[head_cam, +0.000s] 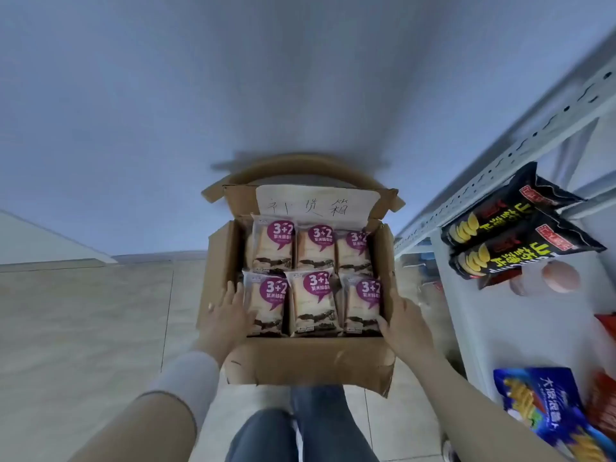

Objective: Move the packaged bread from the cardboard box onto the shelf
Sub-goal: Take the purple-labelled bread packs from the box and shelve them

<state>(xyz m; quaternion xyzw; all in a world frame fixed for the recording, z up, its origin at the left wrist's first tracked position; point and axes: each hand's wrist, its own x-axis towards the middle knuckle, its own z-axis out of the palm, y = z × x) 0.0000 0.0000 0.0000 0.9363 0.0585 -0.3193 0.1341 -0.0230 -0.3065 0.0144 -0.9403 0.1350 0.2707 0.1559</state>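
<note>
Beige floor tiles surround the cardboard box (300,361); packaged bread (313,305) fills it, long axes toward 12 o'clock. Left hand (226,315) lies flat at 9 o'clock, fingers straight; right hand (401,318) at 3 o'clock, curl unclear, nearer the shelf (493,328)

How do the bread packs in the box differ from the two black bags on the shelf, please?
The bread packs are pale with a purple label, whereas the black bags show yellow chips. There are six bread packs, in two rows of three inside the box. There are two black bags, side by side on the shelf. Both are printed packets.
</note>
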